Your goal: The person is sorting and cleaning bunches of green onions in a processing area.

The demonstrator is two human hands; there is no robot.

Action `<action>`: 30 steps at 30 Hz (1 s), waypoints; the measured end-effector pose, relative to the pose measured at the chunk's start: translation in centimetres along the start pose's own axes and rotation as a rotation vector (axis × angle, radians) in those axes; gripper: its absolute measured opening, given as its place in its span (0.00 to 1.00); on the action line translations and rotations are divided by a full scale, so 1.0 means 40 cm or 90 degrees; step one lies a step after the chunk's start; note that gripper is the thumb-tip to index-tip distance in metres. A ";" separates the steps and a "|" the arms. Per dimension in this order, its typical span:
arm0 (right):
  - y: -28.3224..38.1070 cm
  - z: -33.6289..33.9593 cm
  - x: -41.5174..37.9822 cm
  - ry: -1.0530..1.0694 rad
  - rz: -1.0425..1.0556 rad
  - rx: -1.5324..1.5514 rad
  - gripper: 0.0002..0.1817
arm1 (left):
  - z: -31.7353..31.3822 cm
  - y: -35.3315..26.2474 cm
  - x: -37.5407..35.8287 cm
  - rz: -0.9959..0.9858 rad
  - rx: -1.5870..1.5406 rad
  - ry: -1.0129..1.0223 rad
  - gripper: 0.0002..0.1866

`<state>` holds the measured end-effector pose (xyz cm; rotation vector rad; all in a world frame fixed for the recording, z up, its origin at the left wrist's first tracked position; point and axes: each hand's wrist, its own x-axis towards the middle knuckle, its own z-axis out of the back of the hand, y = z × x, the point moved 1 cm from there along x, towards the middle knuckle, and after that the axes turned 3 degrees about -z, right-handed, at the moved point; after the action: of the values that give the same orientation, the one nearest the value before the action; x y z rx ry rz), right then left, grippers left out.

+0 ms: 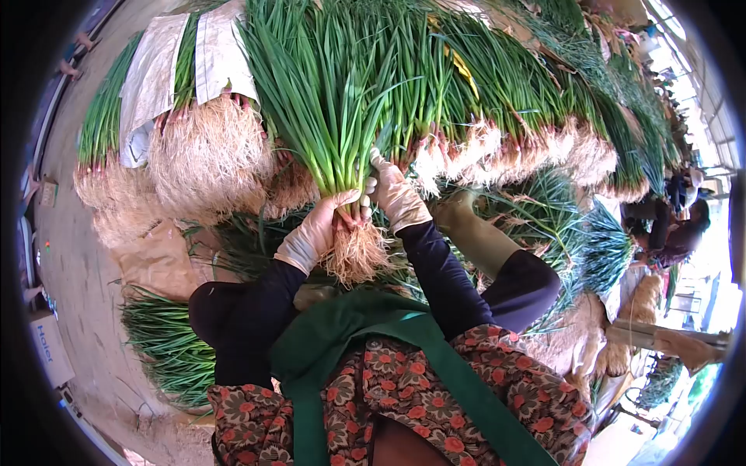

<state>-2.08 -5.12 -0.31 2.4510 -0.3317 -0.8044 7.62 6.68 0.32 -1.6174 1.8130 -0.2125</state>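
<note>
A bunch of long green-leaved plants (330,116) stands upright in front of me, its pale tangled roots (356,252) hanging down. My left hand (312,231), in a whitish glove, is wrapped round the bunch just above the roots. On the right side of the stems, my right hand (395,194), gloved too, touches the bunch with its fingers bent in against the stalks. Part of its fingertips is hidden among the leaves, and what they pinch cannot be made out.
Rooted bundles (210,147) lie in a long row beyond my hands, some under white sheets (225,54). Loose greens (175,342) lie at the lower left. A person (688,233) is at the far right. A Haier box (50,349) stands at the left edge.
</note>
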 end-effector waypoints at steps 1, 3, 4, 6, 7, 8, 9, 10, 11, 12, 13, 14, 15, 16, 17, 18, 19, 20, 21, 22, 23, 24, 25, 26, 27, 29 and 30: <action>-0.010 0.003 0.010 -0.093 -0.039 -0.049 0.18 | -0.010 -0.016 -0.020 0.003 0.022 -0.023 0.15; -0.050 -0.013 -0.039 0.129 0.186 -0.427 0.14 | 0.002 -0.022 -0.021 0.004 0.035 -0.027 0.15; -0.123 0.080 0.039 0.257 0.136 -0.289 0.09 | 0.034 -0.006 -0.006 0.004 0.027 -0.008 0.15; -0.162 0.088 0.022 0.024 0.031 -0.223 0.08 | 0.044 0.012 -0.008 0.018 0.016 -0.003 0.15; -0.136 0.076 0.004 -0.061 0.131 -0.596 0.08 | 0.056 0.020 -0.003 0.024 0.048 -0.019 0.15; -0.108 0.062 -0.015 -0.209 0.196 -0.966 0.09 | 0.077 0.030 0.005 0.030 0.083 -0.035 0.16; -0.107 0.091 0.008 -0.193 0.038 -0.827 0.09 | 0.086 0.042 0.005 0.037 0.116 -0.053 0.16; -0.109 0.102 0.013 -0.228 0.100 -0.958 0.12 | 0.057 0.037 -0.004 0.037 0.105 -0.083 0.16; -0.107 0.108 0.024 -0.260 0.167 -1.091 0.14 | 0.047 0.026 -0.004 0.031 0.151 -0.061 0.15; -0.102 0.113 0.040 -0.265 0.156 -1.102 0.15 | 0.041 0.016 -0.006 0.027 0.198 -0.040 0.15; -0.097 0.117 0.060 -0.272 0.143 -1.109 0.15 | 0.034 0.009 -0.011 0.027 0.247 -0.018 0.15; -0.095 0.125 0.071 -0.282 0.131 -1.113 0.15 | 0.021 0.010 -0.014 0.011 0.254 -0.052 0.14; -0.074 0.095 0.049 -0.300 0.138 -1.085 0.15 | 0.024 0.016 -0.012 0.011 0.249 -0.069 0.14; -0.078 0.107 0.058 -0.311 0.140 -1.109 0.14 | 0.035 0.024 -0.010 0.012 0.243 -0.086 0.13; -0.079 0.113 0.067 -0.324 0.143 -1.133 0.14 | 0.043 0.027 -0.008 0.013 0.239 -0.101 0.13; -0.078 0.121 0.061 -0.287 0.200 -1.113 0.12 | 0.039 0.024 -0.008 0.019 0.252 -0.093 0.14; -0.108 0.205 0.078 -0.251 0.326 -1.244 0.10 | -0.038 -0.012 -0.045 0.019 0.192 -0.068 0.21; -0.114 0.297 0.067 -0.213 0.230 -1.319 0.11 | -0.052 -0.034 -0.055 -0.002 0.143 -0.015 0.25; -0.111 0.361 0.040 -0.174 0.133 -1.384 0.13 | -0.036 -0.052 -0.051 -0.015 0.114 0.051 0.30; -0.103 0.384 0.019 -0.121 0.016 -1.315 0.14 | -0.021 -0.069 -0.048 -0.025 0.082 0.118 0.35; -0.104 0.398 -0.007 -0.063 -0.106 -1.245 0.16 | -0.016 -0.093 -0.042 -0.053 0.091 0.127 0.31; -0.105 0.358 -0.056 0.023 -0.108 -1.203 0.23 | 0.011 -0.085 -0.029 -0.060 0.029 0.065 0.29; -0.086 0.293 -0.083 0.097 -0.207 -1.097 0.27 | 0.008 -0.087 -0.022 -0.062 -0.016 0.059 0.26; -0.046 0.241 -0.090 0.091 -0.218 -1.026 0.28 | 0.004 -0.089 -0.016 -0.064 -0.062 0.052 0.24; -0.019 0.231 -0.072 0.033 -0.133 -0.930 0.28 | -0.001 -0.090 -0.010 -0.067 -0.107 0.046 0.21; 0.038 0.236 -0.031 -0.107 0.134 -0.702 0.27 | 0.029 -0.063 0.013 -0.087 -0.043 0.088 0.21; 0.092 0.204 -0.018 -0.279 0.197 -0.849 0.23 | 0.028 -0.058 0.020 -0.063 -0.081 0.115 0.21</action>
<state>-7.83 -11.24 -3.46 0.9599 -0.2015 -0.9608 10.17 5.79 0.41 -1.8301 1.9155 -0.3026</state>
